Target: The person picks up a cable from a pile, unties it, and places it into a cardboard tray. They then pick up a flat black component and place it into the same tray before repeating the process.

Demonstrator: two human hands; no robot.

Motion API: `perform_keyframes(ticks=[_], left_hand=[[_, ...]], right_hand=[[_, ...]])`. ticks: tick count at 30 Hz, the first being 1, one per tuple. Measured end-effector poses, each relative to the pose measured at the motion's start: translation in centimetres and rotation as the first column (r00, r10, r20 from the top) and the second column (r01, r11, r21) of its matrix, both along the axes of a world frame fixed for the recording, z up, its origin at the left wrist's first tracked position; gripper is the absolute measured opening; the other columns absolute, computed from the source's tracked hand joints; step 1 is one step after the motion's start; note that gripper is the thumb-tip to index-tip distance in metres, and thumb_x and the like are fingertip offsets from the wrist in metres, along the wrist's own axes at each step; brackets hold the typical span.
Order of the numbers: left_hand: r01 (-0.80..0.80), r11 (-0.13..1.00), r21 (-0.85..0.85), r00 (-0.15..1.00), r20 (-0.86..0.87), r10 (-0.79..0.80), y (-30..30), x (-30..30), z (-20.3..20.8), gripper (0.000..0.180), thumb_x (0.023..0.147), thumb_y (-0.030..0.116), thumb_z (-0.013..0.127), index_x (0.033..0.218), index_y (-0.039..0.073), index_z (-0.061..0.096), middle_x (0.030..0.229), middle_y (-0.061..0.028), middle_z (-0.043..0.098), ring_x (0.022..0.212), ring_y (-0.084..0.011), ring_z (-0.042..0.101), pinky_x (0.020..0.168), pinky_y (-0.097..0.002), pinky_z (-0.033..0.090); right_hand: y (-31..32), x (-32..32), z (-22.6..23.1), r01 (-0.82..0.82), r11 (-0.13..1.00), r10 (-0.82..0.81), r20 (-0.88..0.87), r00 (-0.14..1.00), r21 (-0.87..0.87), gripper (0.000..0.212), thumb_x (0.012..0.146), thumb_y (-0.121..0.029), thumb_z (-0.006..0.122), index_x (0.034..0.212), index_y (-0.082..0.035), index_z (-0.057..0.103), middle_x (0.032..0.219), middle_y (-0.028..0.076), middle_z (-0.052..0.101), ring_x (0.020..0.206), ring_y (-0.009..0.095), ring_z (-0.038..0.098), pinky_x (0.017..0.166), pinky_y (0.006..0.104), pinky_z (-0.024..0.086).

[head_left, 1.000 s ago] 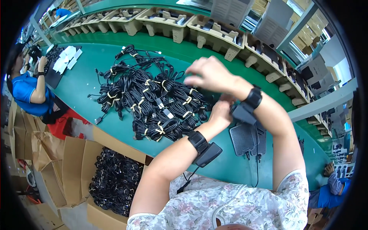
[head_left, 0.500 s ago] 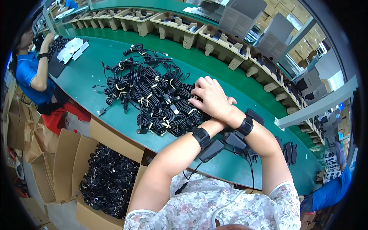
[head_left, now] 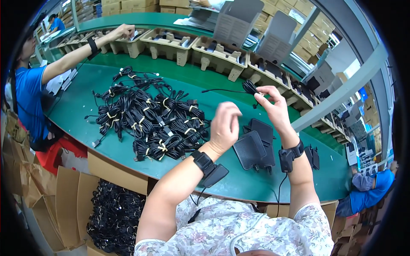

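Observation:
My right hand (head_left: 273, 104), raised over the bench, pinches a bundled black cable (head_left: 250, 87) by its pale tie; one loose end sticks out to the left. My left hand (head_left: 225, 126), blurred by motion, is loosely curled with thumb and fingers apart and nothing visible in it. It hovers at the right edge of a large pile of bundled black cables (head_left: 145, 113), many with cream ties and some with metal plugs showing. Between my forearms lie several flat black rectangular pieces (head_left: 250, 149), overlapping on the green bench (head_left: 183, 175).
Molded pulp trays (head_left: 218, 57) with dark items line the bench's far side. A metal post (head_left: 341, 91) slants at right. An open carton (head_left: 68, 205) of black cables stands below the near edge. At left, a co-worker's arm (head_left: 70, 62) reaches to a tray.
My hands were together at the pile's right side; now they are apart, the right raised with a cable bundle. The view has shifted. The co-worker's arm has stretched out to a tray.

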State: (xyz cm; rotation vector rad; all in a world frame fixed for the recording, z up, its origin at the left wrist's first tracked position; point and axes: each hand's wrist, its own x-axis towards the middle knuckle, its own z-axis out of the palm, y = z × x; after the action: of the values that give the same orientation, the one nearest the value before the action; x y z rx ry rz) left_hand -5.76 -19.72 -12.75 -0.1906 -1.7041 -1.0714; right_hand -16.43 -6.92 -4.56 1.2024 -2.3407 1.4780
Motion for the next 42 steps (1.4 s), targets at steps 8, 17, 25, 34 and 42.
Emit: perform_keyframes(ticks=[8,17,25,34,42], left_hand=[[-0.153,0.914,-0.376,0.876,0.376,0.302,-2.4,-0.9,-1.4,0.043,0.082,0.011,0.059,0.120,0.001,0.042,0.111,-0.0189,0.054,0.103,-0.0331,0.055,0.091,-0.0411,0.040],[0.448,0.177,0.876,0.360,0.004,-0.933,-0.8,-0.6,-1.0,0.042,0.098,0.039,0.032,0.110,0.002,0.047,0.083,-0.0104,0.057,0.060,-0.0138,0.055,0.048,-0.0234,0.042],[0.365,0.328,0.872,0.158,0.289,-0.944,-1.9,-0.5,-0.6,0.034,0.096,0.034,0.041,0.082,0.006,0.054,0.063,-0.0016,0.054,0.042,-0.0042,0.040,0.037,-0.0174,0.025],[0.264,0.695,0.668,0.557,0.483,-0.676,-1.3,-2.3,-3.5,0.035,0.092,0.026,0.051,0.114,0.000,0.043,0.081,-0.0061,0.056,0.057,-0.0085,0.054,0.047,-0.0210,0.045],[0.272,0.788,0.552,0.548,0.585,-0.598,-1.1,-2.9,-3.9,0.030,0.092,0.014,0.050,0.116,-0.001,0.041,0.085,-0.0070,0.055,0.059,-0.0084,0.054,0.049,-0.0209,0.046]], right_hand=[[1.7,2.5,0.1,-0.224,0.970,0.243,0.291,0.926,-0.096,0.021,0.082,-0.015,0.065,0.099,-0.003,0.064,0.091,0.000,0.056,0.079,0.008,0.052,0.069,0.0220,0.040],[-0.5,2.4,-2.5,0.027,0.987,0.083,-0.652,0.754,0.156,0.034,0.074,-0.014,0.068,0.104,-0.007,0.056,0.104,0.009,0.057,0.098,0.023,0.054,0.084,0.0366,0.044],[1.9,1.2,-0.8,-0.179,0.701,0.638,-0.494,0.591,0.691,0.056,0.077,-0.033,0.061,0.125,-0.007,0.047,0.102,0.011,0.056,0.100,0.025,0.054,0.108,0.0478,0.025],[1.4,-6.2,3.2,0.171,0.869,0.211,-0.660,0.721,0.465,0.028,0.078,-0.016,0.062,0.106,-0.009,0.059,0.083,0.012,0.063,0.075,0.029,0.062,0.063,0.0360,0.049],[-3.4,-19.9,6.7,0.553,0.671,-0.182,-0.614,0.768,0.493,0.028,0.090,-0.032,0.048,0.105,-0.012,0.060,0.088,0.016,0.065,0.085,0.034,0.061,0.073,0.0431,0.047]])
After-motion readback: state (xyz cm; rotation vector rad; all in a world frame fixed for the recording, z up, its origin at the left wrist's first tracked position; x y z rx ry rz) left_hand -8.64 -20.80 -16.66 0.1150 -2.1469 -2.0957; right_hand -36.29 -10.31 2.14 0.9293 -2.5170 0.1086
